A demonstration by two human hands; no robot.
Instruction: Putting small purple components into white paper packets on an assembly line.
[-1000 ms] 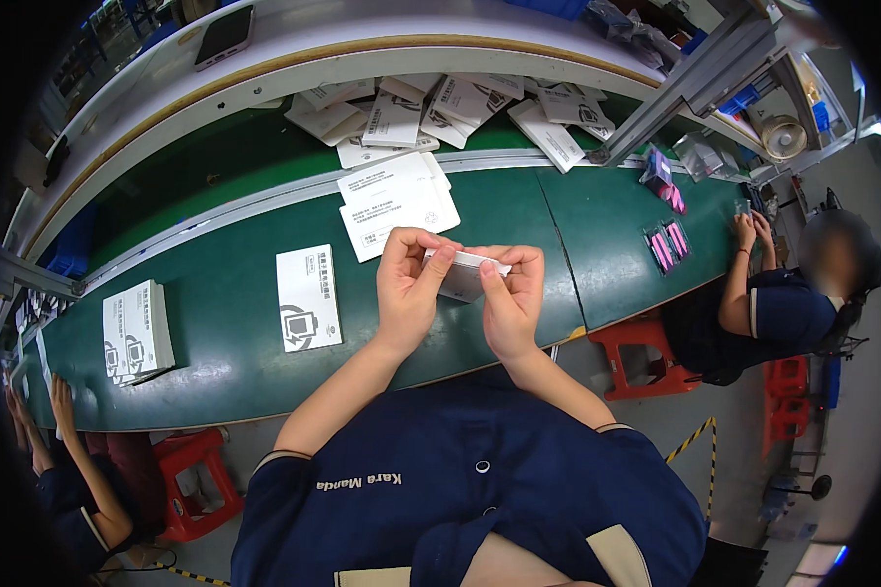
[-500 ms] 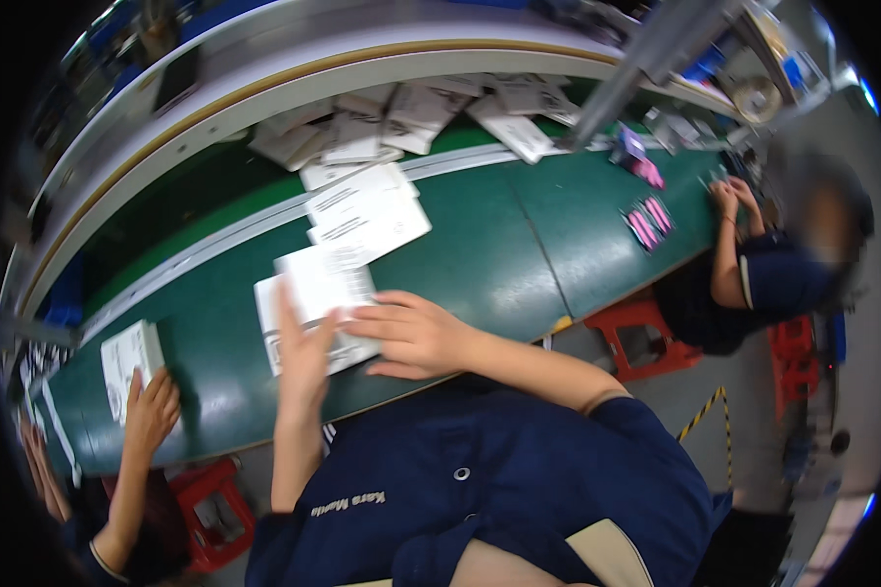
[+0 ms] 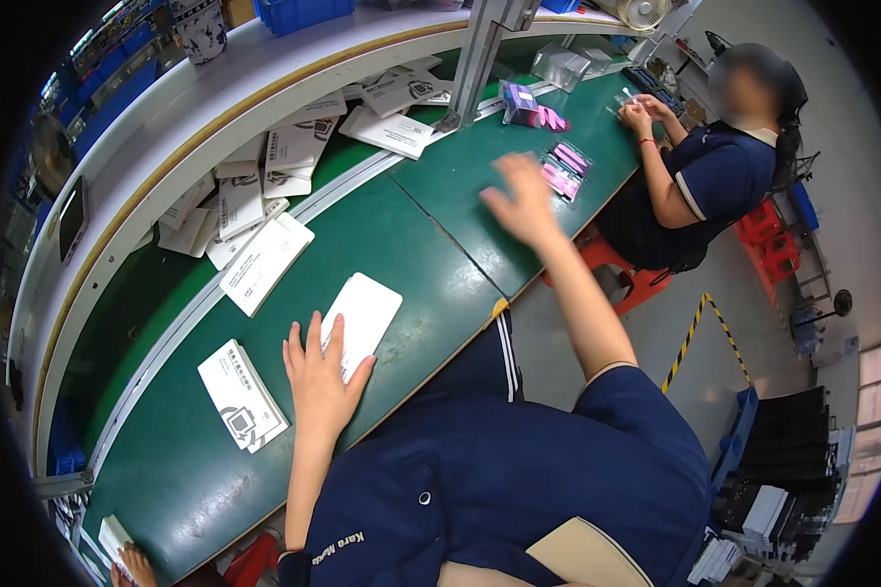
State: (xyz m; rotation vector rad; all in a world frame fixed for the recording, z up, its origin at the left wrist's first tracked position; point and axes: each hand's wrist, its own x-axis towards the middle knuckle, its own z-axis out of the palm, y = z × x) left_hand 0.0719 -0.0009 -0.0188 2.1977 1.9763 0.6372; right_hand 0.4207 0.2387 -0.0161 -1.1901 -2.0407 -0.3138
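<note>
My left hand (image 3: 321, 383) rests with fingers spread on the lower end of a flat white piece (image 3: 370, 311) with rounded corners. Whether that piece is a booklet or a thin box, I cannot tell. Left of this hand lies a small stack of white printed pieces (image 3: 237, 391), grey drawing facing up. Reaching out over the right part of the table, my right hand (image 3: 521, 199) is open and holds nothing. Nearest to it is a clear pack of pink items (image 3: 566, 168), which it seems not to touch.
A pile of white printed pieces (image 3: 303, 147) lies beneath the curved shelf (image 3: 166, 122), some across the metal rail. A purple-and-pink pack (image 3: 524, 103) sits by the metal post (image 3: 480, 59). At right, a co-worker (image 3: 719, 166) handles something small; another person's hand (image 3: 137, 565) is at lower left.
My hands have moved apart: the right left the white pieces and swung out to the right, the left stays on one. A stack now lies left of it. The whole view has turned.
</note>
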